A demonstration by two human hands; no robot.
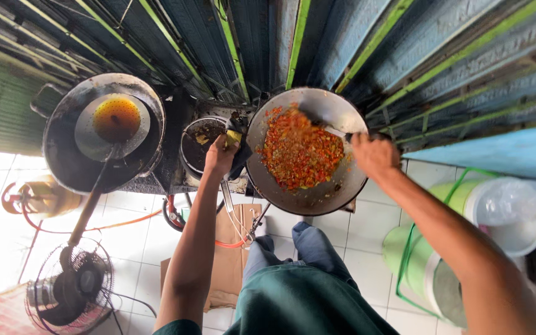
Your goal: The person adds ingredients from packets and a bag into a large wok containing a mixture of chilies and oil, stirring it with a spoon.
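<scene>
Both arms outstretched, left hand (pixel 220 155) gripping wok (pixel 317 192), right hand (pixel 375 155) on spatula (pixel 333 130)

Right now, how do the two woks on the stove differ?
The right wok holds a chopped red and orange mix, while the left wok holds no food, only a round skimmer with a long handle. The right wok is tended: the left hand grips its rim with a cloth and the right hand works a utensil in it; no hand is at the left wok. Both are round, dark metal pans.
</scene>
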